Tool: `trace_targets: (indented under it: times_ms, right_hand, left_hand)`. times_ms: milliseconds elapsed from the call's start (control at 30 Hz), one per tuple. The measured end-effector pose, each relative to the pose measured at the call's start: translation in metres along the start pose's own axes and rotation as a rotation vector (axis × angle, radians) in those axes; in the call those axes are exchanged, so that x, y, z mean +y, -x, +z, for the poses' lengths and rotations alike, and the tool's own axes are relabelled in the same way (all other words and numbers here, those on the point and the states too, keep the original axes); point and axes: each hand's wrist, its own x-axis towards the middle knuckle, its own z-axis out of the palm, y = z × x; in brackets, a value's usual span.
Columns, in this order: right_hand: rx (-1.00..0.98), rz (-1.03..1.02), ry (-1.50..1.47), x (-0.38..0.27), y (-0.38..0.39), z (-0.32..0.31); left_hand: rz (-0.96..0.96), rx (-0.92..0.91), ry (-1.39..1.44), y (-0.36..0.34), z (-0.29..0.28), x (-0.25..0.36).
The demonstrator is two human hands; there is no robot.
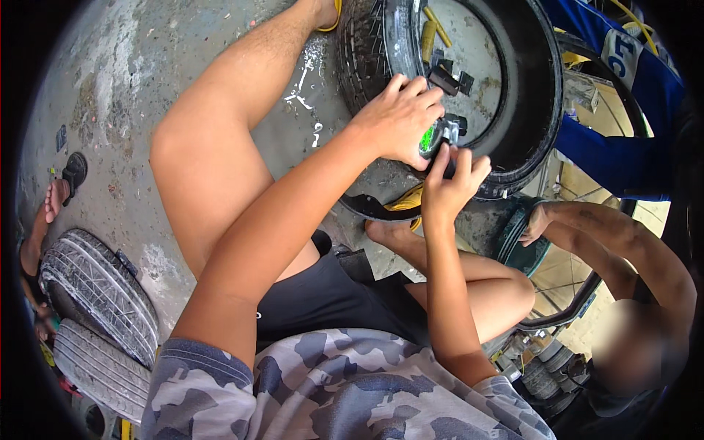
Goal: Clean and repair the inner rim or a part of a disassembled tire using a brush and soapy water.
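A large black tire (pixel 541 103) is in front of me, its opening showing the grey floor. At its near left rim, my left hand (pixel 403 121) has its fingers curled round a small dark thing with a bright green patch (pixel 427 138); its kind is unclear. My right hand (pixel 456 180) is close beside it, thumb and fingers pinched together at a dark, shiny piece (pixel 451 132). What exactly they grip is partly hidden. Beyond my hands, inside the tire opening, are black pieces (pixel 449 77), a yellow stick (pixel 438 28) and a yellowish roll (pixel 427 42).
To the right, another person's hand (pixel 537 222) touches a dark green bucket (pixel 522 242). Someone in blue clothing (pixel 612 158) is at upper right. Worn tires (pixel 103 282) stand at lower left, near a bare foot (pixel 55 199) and dark sandal (pixel 75 173). My bent legs flank the work.
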Motion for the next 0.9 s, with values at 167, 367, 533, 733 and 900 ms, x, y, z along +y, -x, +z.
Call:
trace_targets:
  times_ms: [167, 367, 533, 733, 900]
  right_hand:
    - [0.055, -0.003, 0.082, 0.011, -0.055, 0.026]
    - [0.025, 0.416, -0.339, 0.052, -0.041, 0.0]
    - [0.041, 0.163, -0.086, 0.014, -0.04, 0.014]
    - [-0.027, 0.19, -0.066, 0.01, -0.009, 0.003]
    - [0.031, 0.217, -0.046, -0.006, -0.029, 0.012]
  left_hand:
    - [-0.01, -0.034, 0.005, -0.002, -0.002, -0.001]
    - [-0.038, -0.07, 0.0, -0.002, -0.002, 0.001]
    - [-0.026, -0.022, 0.021, -0.007, 0.003, 0.002]
    - [-0.056, -0.112, 0.007, -0.013, -0.001, 0.004]
    - [-0.062, -0.203, 0.033, -0.014, -0.011, 0.001]
